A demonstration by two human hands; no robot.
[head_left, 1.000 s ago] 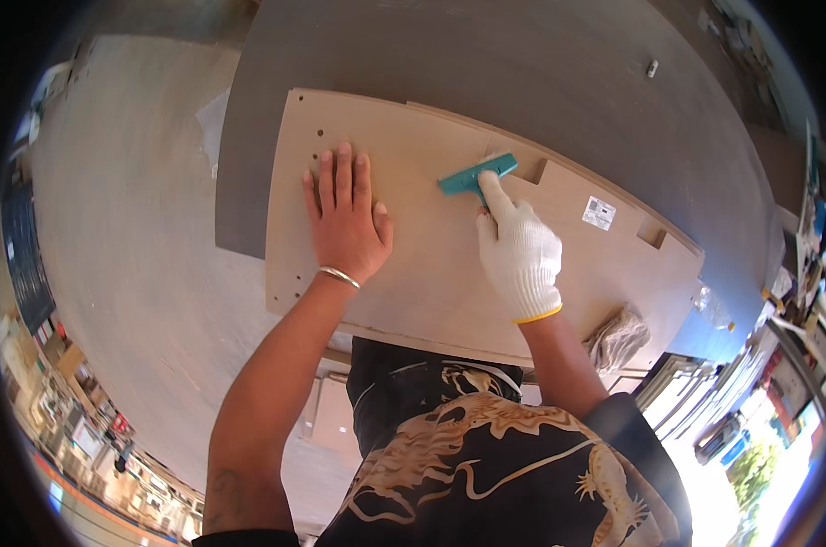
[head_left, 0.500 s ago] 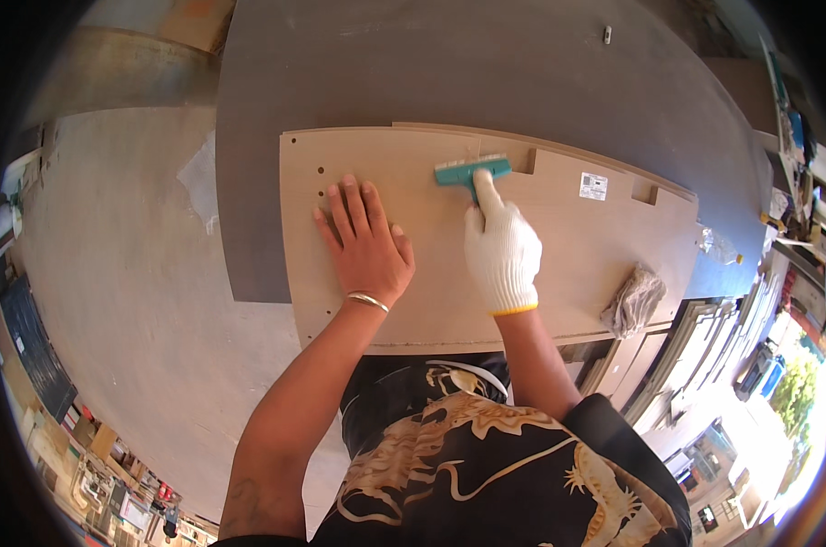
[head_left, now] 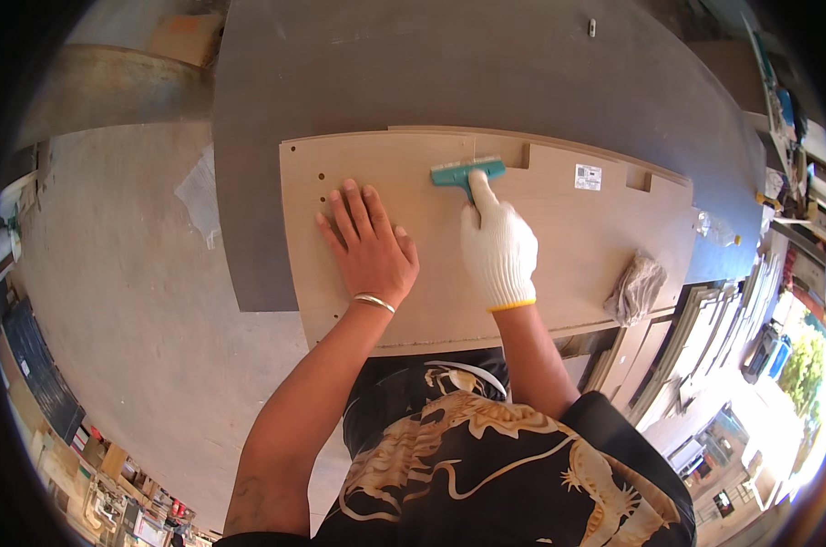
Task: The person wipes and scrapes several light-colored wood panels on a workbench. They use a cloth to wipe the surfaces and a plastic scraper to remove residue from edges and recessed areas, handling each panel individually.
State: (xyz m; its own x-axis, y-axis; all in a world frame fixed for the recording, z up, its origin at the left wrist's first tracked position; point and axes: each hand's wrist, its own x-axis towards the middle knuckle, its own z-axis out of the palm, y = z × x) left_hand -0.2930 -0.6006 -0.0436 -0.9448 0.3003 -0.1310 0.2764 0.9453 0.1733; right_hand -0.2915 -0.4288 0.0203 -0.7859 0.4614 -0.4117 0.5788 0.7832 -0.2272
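Observation:
A light wooden panel (head_left: 431, 273) with notches and small holes lies flat in front of me. My left hand (head_left: 372, 251), bare and with a bangle at the wrist, rests spread on the panel's left part, close to the holes. In a white knitted glove, my right hand (head_left: 499, 242) grips a teal scraper (head_left: 467, 173) by its handle, index finger stretched along it. The scraper's wide head is at the panel's far edge, left of a notch. Its handle is mostly hidden by the glove.
Beneath the panel is a dark grey board (head_left: 340, 73). A crumpled cloth (head_left: 636, 287) lies on the panel's right end, with a label (head_left: 588, 178) beyond it. A clear plastic bottle (head_left: 718, 230) lies at the right. Stacked boards (head_left: 704, 337) stand at lower right.
The view has shifted slightly. Both hands keep nearly the same places on the panel, and the scraper remains near the far edge in my right hand.

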